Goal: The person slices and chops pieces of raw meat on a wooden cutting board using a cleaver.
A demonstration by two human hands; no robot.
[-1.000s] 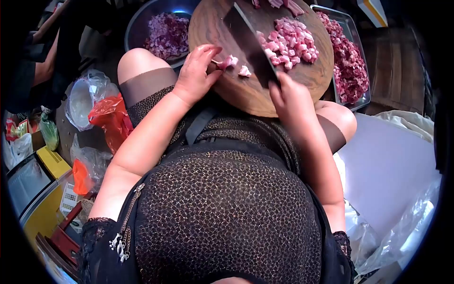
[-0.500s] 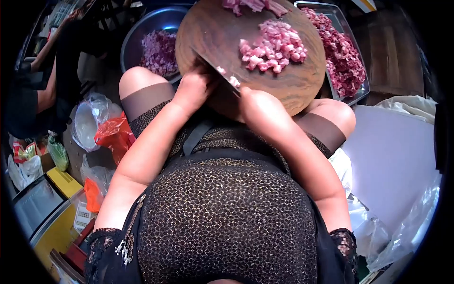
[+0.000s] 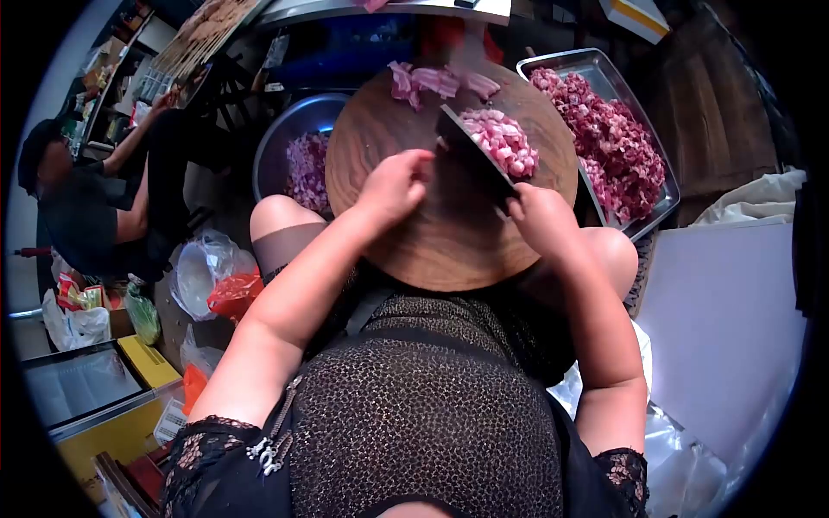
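My right hand (image 3: pixel 544 220) grips the handle end of a cleaver (image 3: pixel 477 160), its dark broad blade slanting up and left over the round wooden chopping block (image 3: pixel 406 250). Beside the blade, on its right, lies a heap of diced pink meat (image 3: pixel 505 142). Above the block's left half hovers my left hand (image 3: pixel 397 183), fingers loosely bent and thumb apart, with nothing visible in it. Uncut meat strips (image 3: pixel 436 82) rest at the block's far edge.
A metal bowl (image 3: pixel 275 147) of chopped meat stands left of the block. On the right is a metal tray (image 3: pixel 669 203) heaped with meat pieces (image 3: pixel 604 138). Another person (image 3: pixel 95 207) sits at far left, near skewers (image 3: pixel 207 34). A pale board (image 3: pixel 717 319) lies lower right.
The cleaver has moved from the block's near left edge to beside the diced heap, which is more compact. My left hand has come away from the blade. The view has tilted up.
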